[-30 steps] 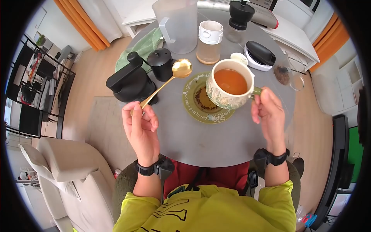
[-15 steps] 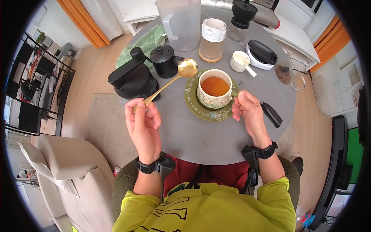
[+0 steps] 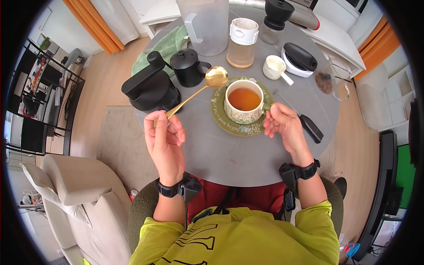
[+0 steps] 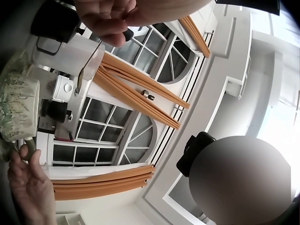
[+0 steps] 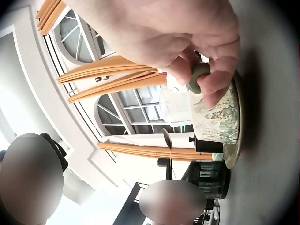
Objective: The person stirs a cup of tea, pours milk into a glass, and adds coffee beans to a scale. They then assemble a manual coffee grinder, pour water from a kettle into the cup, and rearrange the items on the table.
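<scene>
A patterned cup [image 3: 244, 101] of amber-brown liquid sits on a green saucer [image 3: 227, 125] with white lettering round its rim. My right hand [image 3: 285, 126] pinches the cup's green handle [image 5: 199, 77] between thumb and fingers. To the left, my left hand [image 3: 164, 143] holds a gold spoon [image 3: 216, 77] by the end of its handle, raised above the table with the bowl toward the cup. In the left wrist view the spoon [image 4: 80, 80] shows edge-on, and the cup [image 4: 18, 108] stands beyond it.
Left of the saucer stand a black appliance [image 3: 150, 90] and a black pot [image 3: 187, 68] near a green cloth [image 3: 152, 57]. Behind are a clear pitcher [image 3: 210, 31] and a white-collared jar [image 3: 242, 44]. To the right lie a small white measuring cup [image 3: 274, 67] and a black-handled tool [image 3: 311, 129].
My right hand has lowered the cup from the air onto the saucer, moving left and toward the table. The left hand with the spoon has barely moved.
</scene>
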Available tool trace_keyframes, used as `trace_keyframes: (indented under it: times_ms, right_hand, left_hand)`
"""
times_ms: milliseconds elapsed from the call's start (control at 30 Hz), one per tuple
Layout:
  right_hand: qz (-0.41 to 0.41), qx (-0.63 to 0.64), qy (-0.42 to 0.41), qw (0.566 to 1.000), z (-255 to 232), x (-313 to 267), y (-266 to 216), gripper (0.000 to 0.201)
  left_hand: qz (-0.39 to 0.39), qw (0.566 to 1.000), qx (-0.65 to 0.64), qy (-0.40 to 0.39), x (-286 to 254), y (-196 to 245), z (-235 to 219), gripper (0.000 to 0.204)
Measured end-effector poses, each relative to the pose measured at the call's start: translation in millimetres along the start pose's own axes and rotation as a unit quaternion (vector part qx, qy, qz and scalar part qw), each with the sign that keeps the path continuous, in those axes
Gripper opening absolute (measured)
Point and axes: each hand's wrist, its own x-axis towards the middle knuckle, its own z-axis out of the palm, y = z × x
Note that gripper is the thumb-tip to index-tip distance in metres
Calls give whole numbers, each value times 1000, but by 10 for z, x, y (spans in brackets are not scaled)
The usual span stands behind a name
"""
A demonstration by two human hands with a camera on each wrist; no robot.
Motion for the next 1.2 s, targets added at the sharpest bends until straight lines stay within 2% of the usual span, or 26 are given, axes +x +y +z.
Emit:
trace_keyframes:
  times_ms: [233,433,567,667,767,867,1033,1133,1200]
  right_hand:
    - [26,-18,6,999,-46,-17,-33,31]
    - [-2,-55,12,998,-59,-2,-58,26]
    - [-2,-67,6,998,-72,-2,-28,23]
    - [-30,-74,32,996,-38,-49,3,22]
    - [-53,-82,53,994,-66,-101,20,27]
    - [-73,-66,73,993,-117,-185,35,27]
    - [-87,-43,83,992,-148,-336,44,24]
    - [-87,-30,83,992,-152,-398,67,23]
    - [-91,-31,81,992,-170,-432,88,22]
  left_hand:
    - [-12,1000,10,-2,1,0,35,11]
    - [-19,998,51,-34,3,18,129,9]
    - [-13,988,144,-57,50,-9,210,8]
    - [0,977,198,-83,142,-56,256,8]
    - [22,962,242,-125,226,-73,319,6]
    - [52,910,373,-171,289,-89,406,6]
    - [39,887,427,-170,338,-153,526,6]
    - [84,872,458,-148,390,-255,506,6]
    - [145,845,498,-130,423,-284,477,7]
